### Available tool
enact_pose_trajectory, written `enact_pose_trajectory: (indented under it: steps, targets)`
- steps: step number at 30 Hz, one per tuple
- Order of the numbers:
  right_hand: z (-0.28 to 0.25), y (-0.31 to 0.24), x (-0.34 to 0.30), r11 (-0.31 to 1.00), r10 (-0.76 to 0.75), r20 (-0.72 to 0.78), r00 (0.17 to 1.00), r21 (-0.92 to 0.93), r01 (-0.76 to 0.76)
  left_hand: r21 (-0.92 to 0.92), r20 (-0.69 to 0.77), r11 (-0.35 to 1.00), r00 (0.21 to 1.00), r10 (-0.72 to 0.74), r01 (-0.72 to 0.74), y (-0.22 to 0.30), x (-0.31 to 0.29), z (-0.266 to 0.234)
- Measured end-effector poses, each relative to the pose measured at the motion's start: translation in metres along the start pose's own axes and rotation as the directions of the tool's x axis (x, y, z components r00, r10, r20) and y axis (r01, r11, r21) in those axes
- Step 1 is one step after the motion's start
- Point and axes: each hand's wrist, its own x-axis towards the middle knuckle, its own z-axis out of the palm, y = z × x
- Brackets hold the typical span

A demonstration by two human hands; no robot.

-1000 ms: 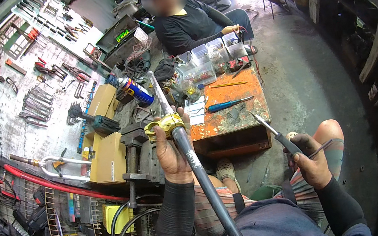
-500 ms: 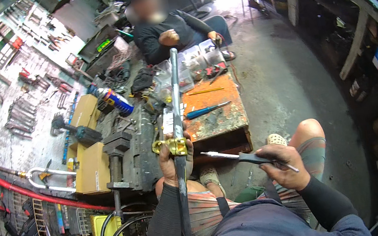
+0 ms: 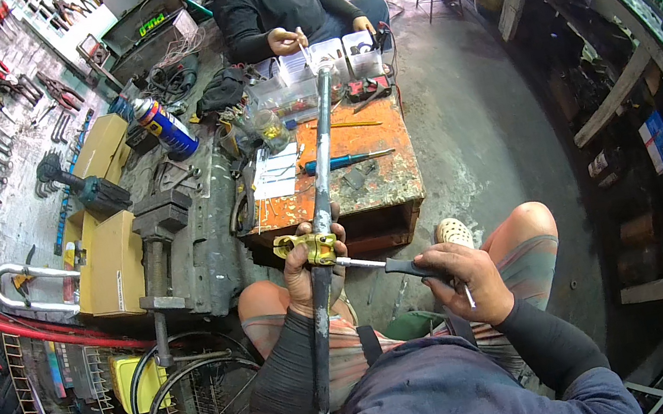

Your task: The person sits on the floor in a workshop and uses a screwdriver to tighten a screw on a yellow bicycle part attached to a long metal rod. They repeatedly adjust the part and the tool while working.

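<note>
My left hand (image 3: 301, 287) is wrapped round a long metal tube (image 3: 323, 147) at a gold clamp-like fitting (image 3: 321, 248). The tube stands on a slant before me, bright above the fitting and dark below it. In my closed right hand (image 3: 474, 281) is a driver (image 3: 401, 265) with a dark handle and a silver shaft. Its tip meets the right side of the gold fitting; how it seats there is too small to tell. A thin metal rod end (image 3: 470, 296) pokes out beneath my right hand.
Ahead stands an orange worn workbench (image 3: 381, 190) bearing a blue screwdriver (image 3: 350, 160), a pencil (image 3: 346, 125) and clear parts bins (image 3: 295, 68). A vise (image 3: 162, 213) and spray can (image 3: 167, 129) are left. Across the bench sits another person (image 3: 263, 8). Wheel rims (image 3: 160, 411) lie lower left.
My right hand has moved left, bringing the driver's tip from apart to the gold fitting. The tube leans more to the right at its top. The whole view has shifted.
</note>
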Motion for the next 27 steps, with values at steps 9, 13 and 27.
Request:
enact_pose_trajectory:
  steps: [9,13,27]
  targets:
    - [0.010,-0.006,0.012,0.999,-0.035,0.008,0.999,0.003,0.035,-0.016,0.027,1.000,0.999,0.021,-0.020,0.010,-0.003,-0.007]
    - [0.004,-0.004,0.017,0.961,-0.231,0.024,0.973,-0.153,0.232,-0.004,0.022,1.000,1.000,0.009,-0.009,0.009,-0.006,-0.005]
    - [0.005,0.015,-0.006,-0.074,0.547,0.604,0.579,0.724,-0.686,0.223,0.049,0.973,0.998,0.049,-0.059,0.003,-0.009,-0.009]
